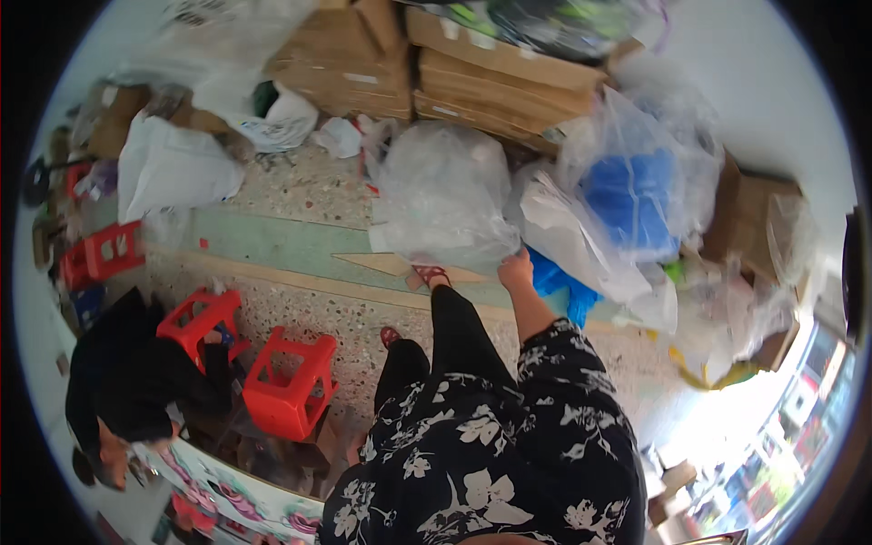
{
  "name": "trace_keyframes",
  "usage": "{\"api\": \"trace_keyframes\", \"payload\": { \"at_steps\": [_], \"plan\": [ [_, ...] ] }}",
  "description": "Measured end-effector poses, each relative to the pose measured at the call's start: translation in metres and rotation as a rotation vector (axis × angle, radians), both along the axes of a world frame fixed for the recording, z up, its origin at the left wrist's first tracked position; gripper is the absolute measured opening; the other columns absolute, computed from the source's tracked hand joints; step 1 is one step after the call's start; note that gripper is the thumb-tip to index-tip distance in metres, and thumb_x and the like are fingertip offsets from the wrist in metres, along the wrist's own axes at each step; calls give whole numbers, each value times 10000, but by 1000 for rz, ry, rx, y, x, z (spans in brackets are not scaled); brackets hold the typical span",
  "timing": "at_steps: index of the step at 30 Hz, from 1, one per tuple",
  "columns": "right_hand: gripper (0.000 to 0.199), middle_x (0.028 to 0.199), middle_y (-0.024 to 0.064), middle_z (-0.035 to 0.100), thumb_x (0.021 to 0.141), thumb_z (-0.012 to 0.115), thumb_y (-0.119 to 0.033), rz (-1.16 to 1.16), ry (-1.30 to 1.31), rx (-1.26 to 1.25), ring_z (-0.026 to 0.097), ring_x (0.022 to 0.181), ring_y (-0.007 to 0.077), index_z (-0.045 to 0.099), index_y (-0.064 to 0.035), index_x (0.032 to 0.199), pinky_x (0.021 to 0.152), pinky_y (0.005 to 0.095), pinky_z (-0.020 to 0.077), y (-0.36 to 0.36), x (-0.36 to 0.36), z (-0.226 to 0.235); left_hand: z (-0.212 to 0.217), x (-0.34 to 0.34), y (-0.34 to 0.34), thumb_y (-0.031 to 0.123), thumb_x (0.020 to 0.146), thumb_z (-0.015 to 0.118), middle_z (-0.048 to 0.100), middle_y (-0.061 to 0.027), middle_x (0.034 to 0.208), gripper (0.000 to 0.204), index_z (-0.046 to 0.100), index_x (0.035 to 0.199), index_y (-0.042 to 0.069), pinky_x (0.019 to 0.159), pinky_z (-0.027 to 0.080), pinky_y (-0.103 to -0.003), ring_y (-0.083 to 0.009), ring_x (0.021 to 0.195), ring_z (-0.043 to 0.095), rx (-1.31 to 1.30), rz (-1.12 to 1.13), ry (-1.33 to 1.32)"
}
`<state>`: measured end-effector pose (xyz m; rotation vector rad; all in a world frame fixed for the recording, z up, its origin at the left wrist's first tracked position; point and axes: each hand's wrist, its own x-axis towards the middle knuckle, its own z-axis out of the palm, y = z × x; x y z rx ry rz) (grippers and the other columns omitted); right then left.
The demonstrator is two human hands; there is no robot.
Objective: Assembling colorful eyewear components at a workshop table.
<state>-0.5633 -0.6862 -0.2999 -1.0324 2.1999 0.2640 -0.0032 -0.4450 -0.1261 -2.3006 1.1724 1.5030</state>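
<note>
A large, bulging clear plastic bag [445, 186] rests on the floor in front of my feet, its pale contents too blurred to name. My right hand [516, 270] is closed at the bag's near right corner and appears to grip the film there. Close to that hand, on its right, lie a white plastic sack [581, 236] and a bright blue plastic bag [561, 283]. Of my left hand [354, 449] only a sliver of skin shows by my left hip, with the fingers hidden.
Cardboard boxes [500, 95] are stacked along the far wall. Clear bags with blue contents [631, 200] pile up on the right. A white sack [168, 163] stands far left. Red plastic stools [289, 381] are at left, beside a person in black [136, 363] and a flower-patterned table [236, 490].
</note>
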Motion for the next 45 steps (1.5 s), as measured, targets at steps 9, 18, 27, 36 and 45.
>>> {"api": "trace_keyframes", "payload": {
  "at_steps": [9, 18, 27, 36, 45],
  "plan": [
    [422, 1181, 165, 629, 785, 595, -376, 203, -251, 52, 559, 1140, 340, 684, -126, 1113, 1007, 407, 427, -35, 9, -87, 54, -35, -46, 346, 752, 617, 668, -191, 957, 350, 700, 988, 102, 820, 490, -415, -367, 953, 637, 39, -26, -118],
    [246, 977, 156, 683, 811, 524, -220, 994, -165, 53, 644, 954, 328, 725, -90, 870, 832, 448, 522, -97, 72, -63, 26, -20, -63, 280, 842, 550, 672, -177, 954, 283, 697, 1010, 105, 808, 496, -393, -339, 943, 645, -77, 237, -137],
    [213, 940, 140, 692, 804, 523, -123, 1234, -38, 20, 663, 895, 321, 730, -86, 833, 761, 445, 546, -199, 177, -20, -60, 79, -110, 352, 871, 568, 692, -151, 951, 326, 683, 1058, 112, 829, 491, -355, -292, 931, 666, -195, 508, -50],
    [269, 850, 142, 686, 778, 520, -286, 917, -223, -60, 657, 816, 321, 706, -92, 758, 747, 444, 513, -261, 315, 10, -73, 213, -180, 282, 807, 632, 696, -140, 864, 259, 712, 951, 83, 767, 507, -391, -286, 856, 670, -363, 258, 12],
    [287, 881, 183, 677, 773, 563, -308, 902, -339, -124, 643, 865, 378, 710, -72, 844, 786, 461, 517, -382, 415, 11, -117, 260, -219, 339, 755, 701, 698, -137, 889, 256, 727, 944, 169, 714, 505, -407, -300, 835, 678, 6, 206, 58]
  ]
}}
